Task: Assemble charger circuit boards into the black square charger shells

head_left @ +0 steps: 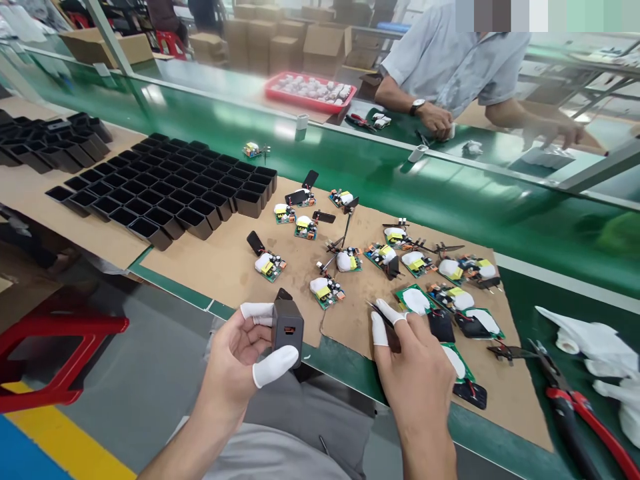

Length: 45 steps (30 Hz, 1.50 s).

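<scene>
The left hand (pixel 245 353) holds a small black charger case (pixel 287 308), pinched between the thumb and a finger, with its little port hole facing back toward the person. The case is up in the air over the near edge of the green tabletop (pixel 520 321). The right hand (pixel 417 360) is closed to a narrow pinch on a thin dark piece (pixel 393 341) — most of it is hidden, so I cannot tell what it is. White finger covers (pixel 276 365) sit on the thumb and a finger of each hand. Past the hands, small circuit boards (pixel 327 291) with yellow and white parts lie spread on a brown cardboard sheet (pixel 350 332). Just right of the right hand are green boards with round white patches (pixel 416 300). On the far left, many black cases (pixel 205 220) stand close together with their open tops up. On the near right are red and black pliers (pixel 565 407), with crumpled white cloth (pixel 595 340) beside them. On the far side, a person in a pale shirt (pixel 450 60) works with both hands — a red tray (pixel 273 98) full of white things sits to the left.
</scene>
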Available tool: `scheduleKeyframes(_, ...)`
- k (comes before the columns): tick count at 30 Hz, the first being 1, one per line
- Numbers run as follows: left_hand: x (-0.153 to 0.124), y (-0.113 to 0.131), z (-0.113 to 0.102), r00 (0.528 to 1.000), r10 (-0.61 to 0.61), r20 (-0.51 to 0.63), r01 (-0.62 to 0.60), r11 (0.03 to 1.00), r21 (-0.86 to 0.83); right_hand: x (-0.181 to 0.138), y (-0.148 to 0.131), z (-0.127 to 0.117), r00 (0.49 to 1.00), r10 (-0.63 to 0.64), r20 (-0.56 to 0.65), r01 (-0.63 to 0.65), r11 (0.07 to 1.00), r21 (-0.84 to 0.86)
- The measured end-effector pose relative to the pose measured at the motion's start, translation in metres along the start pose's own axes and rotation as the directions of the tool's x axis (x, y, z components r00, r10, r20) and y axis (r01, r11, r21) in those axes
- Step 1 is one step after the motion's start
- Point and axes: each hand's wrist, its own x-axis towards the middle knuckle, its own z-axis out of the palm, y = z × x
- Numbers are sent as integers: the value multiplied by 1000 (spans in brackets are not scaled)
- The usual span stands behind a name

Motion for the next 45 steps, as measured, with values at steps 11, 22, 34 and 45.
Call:
scheduleKeyframes(11,-8,-19,24,685,723,87,-572,460,679,-23,-82,-27,992,-3,125,-99,597,796)
scheduleKeyframes(22,-1,-52,6,501,837,220,-681,225,697,-1,-103,-10,937,-181,297,-193,441,877)
scheduleKeyframes(34,-20,-66,-10,839,538,-80,-285,560,778,-6,-107,-22,956,-115,270,-157,576,802)
scheduleKeyframes(45,-1,-41,10,782,623,24,-568,696,439,-39,-93,-1,999,-31,43,-19,540,841)
